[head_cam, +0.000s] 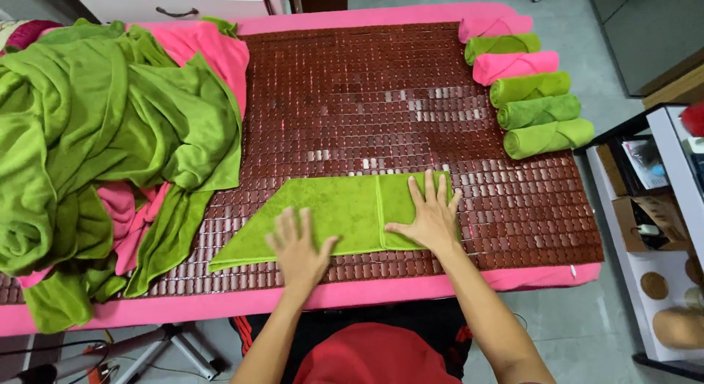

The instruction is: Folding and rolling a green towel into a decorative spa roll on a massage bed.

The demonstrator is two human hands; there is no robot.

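A green towel (pixel 337 208) lies flat near the front edge of a dark red-brown tiled mat (pixel 367 98), its left end cut to a slant and its right end folded over. My left hand (pixel 299 244) rests flat with spread fingers on the towel's front middle. On the folded right part, my right hand (pixel 431 214) presses down, palm flat. Neither hand grips anything.
A heap of loose green and pink towels (pixel 95 134) covers the left side of the pink-covered table (pixel 220 307). Several rolled green and pink towels (pixel 532 90) line the mat's right edge. A white shelf cart (pixel 660 237) stands to the right, a drawer unit (pixel 176 2) behind.
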